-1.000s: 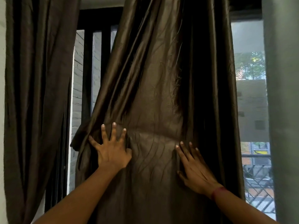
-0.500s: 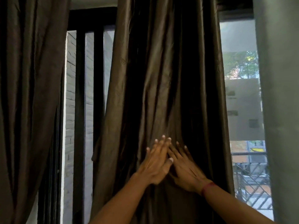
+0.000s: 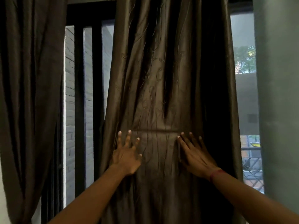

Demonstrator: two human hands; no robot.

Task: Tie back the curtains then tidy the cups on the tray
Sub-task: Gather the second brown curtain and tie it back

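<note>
A dark brown glossy curtain [image 3: 161, 78] hangs in folds straight in front of me. My left hand [image 3: 127, 156] presses flat on it at waist height, fingers spread and straight. My right hand [image 3: 194, 156] presses flat on the same cloth a hand's width to the right, fingers straight; a red thread circles its wrist. A horizontal crease runs across the fabric between the fingertips. A second dark curtain [image 3: 30, 94] hangs at the far left. No tie-back, cups or tray are in view.
Black vertical window bars [image 3: 79, 102] and a grey brick wall show between the two curtains. A grey wall or pillar [image 3: 278, 94] stands at the right. Between it and the curtain, a window strip shows a balcony railing [image 3: 250, 160] and buildings outside.
Half a second ago both hands met at the curtain's middle with the cloth gathered. Now they have moved apart sideways, and the fabric between them is spread wider.
</note>
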